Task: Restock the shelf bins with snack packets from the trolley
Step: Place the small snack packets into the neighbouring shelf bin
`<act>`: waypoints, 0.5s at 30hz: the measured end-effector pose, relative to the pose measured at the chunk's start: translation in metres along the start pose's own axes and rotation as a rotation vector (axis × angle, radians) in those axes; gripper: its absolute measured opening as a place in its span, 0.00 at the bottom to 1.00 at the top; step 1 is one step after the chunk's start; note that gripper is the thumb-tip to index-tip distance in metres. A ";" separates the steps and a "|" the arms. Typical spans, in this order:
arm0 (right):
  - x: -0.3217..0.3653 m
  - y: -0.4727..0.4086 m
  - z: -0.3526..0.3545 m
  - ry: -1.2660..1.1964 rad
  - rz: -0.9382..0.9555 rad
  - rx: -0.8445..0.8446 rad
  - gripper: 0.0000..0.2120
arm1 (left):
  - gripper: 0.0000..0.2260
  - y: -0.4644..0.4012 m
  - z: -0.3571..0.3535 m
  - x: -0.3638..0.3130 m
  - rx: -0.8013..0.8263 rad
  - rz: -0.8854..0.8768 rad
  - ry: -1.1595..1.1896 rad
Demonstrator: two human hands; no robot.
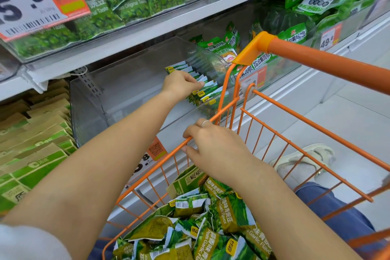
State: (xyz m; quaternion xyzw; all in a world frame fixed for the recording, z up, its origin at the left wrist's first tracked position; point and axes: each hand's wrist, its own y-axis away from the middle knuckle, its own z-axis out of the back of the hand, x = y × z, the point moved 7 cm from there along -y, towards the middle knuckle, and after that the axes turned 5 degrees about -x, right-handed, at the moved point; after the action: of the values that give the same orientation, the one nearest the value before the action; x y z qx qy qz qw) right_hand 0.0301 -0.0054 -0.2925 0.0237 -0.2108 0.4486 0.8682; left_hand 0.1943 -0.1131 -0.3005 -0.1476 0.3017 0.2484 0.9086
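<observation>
My left hand (182, 85) reaches into a clear plastic shelf bin (118, 99) and its curled fingers hold the tops of a row of green snack packets (205, 88) standing at the bin's right side. My right hand (213, 150) grips the top wire rim of the orange trolley (274, 107), fingers curled over the bar, a ring on one finger. Inside the trolley lies a heap of green garlic-flavour pea packets (202, 224). Most of the bin's left part holds nothing.
The orange trolley handle (329, 63) crosses the upper right. Bins of green pea packets (118, 4) fill the shelf above, with a large price card (35, 0). Brown and green packets (35, 143) stack at the left. A sandalled foot (306, 160) stands on the pale floor.
</observation>
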 end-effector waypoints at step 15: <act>0.001 0.000 -0.002 0.000 0.008 0.001 0.15 | 0.31 0.026 -0.030 0.023 0.070 0.886 1.242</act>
State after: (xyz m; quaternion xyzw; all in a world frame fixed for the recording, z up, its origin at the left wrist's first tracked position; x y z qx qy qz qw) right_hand 0.0310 -0.0042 -0.2939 0.0231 -0.2107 0.4520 0.8665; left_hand 0.1821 -0.0958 -0.3413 -0.0962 0.7959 0.4516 0.3917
